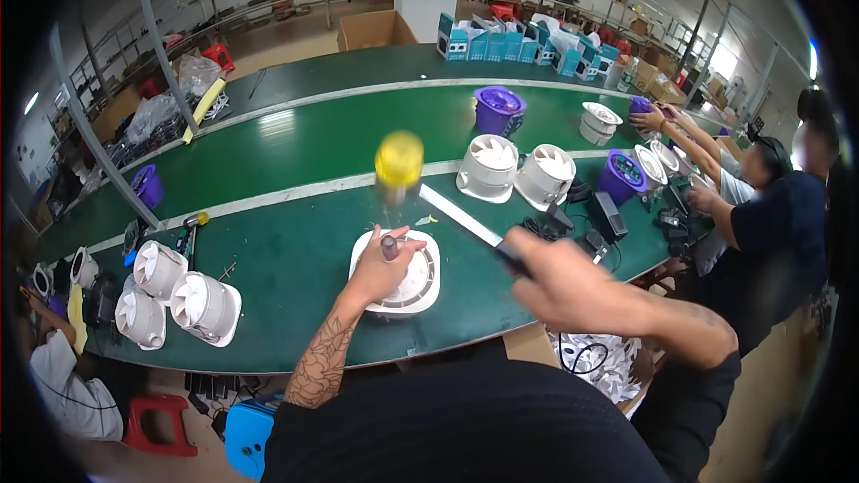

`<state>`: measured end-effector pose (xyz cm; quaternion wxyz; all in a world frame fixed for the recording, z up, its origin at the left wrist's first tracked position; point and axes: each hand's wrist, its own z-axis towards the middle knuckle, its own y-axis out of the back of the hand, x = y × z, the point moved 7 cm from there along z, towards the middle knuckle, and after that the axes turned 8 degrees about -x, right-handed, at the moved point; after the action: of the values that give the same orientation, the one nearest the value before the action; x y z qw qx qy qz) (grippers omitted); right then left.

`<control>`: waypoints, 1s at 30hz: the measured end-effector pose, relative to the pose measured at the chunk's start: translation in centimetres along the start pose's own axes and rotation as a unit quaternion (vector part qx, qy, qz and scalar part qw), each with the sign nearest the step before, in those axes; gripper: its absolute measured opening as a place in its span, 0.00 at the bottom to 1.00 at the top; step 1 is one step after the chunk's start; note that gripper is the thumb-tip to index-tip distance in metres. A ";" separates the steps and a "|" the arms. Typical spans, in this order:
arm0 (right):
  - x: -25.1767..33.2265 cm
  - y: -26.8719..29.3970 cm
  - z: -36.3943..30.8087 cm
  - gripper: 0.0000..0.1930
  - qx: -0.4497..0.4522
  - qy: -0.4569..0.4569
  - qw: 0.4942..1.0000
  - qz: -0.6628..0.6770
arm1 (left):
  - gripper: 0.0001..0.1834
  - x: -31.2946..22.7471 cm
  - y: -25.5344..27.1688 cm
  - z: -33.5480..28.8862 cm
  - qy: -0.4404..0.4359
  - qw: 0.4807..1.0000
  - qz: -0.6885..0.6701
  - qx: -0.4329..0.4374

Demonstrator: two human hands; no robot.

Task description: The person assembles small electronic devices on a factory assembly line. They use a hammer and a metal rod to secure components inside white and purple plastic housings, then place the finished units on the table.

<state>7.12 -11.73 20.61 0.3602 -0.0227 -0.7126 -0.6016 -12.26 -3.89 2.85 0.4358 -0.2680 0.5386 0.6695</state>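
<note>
In front of me on the green bench lies a white round fan housing (428,291) with a squarish flange. Over it, my left hand (380,270) is closed around a short metal rod (389,248), which stands upright with its top end showing; its lower end is hidden by the fingers. My right hand (573,291) grips the black handle end of a mallet (461,215) with a silver shaft. Its yellow head, blurred by motion, is raised above and beyond the housing, apart from the rod. A small pale scrap (427,220) lies just past the housing.
White fans (201,304) stand at left near a yellow-handled screwdriver (199,220). More white fans (490,165), a purple fan unit (622,176) and black adapters (607,215) are at right. A carton of white scraps (608,362) sits below the bench edge. Co-workers (761,224) work at right.
</note>
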 end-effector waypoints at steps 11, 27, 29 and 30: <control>2.3 1.8 0.6 0.10 -0.062 0.063 0.996 0.018 | 0.12 0.9 0.4 -0.9 0.036 0.999 -0.032 -0.024; -1.4 2.8 1.3 0.08 -0.158 0.021 0.987 0.027 | 0.07 -0.5 1.8 -1.7 -0.033 0.998 -0.027 -0.054; -7.2 0.2 2.0 0.08 -0.182 -0.041 0.982 0.031 | 0.09 -2.6 3.5 -1.8 -0.054 0.995 0.013 -0.086; -10.6 -1.9 2.4 0.08 -0.189 -0.071 0.979 0.039 | 0.11 -4.2 4.4 -2.1 -0.077 0.989 0.074 -0.100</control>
<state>12.86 -5.90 13.26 0.3205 -0.1607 -0.6087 -0.7078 -14.29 -7.33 7.90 0.3962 -0.2169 0.4525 0.7689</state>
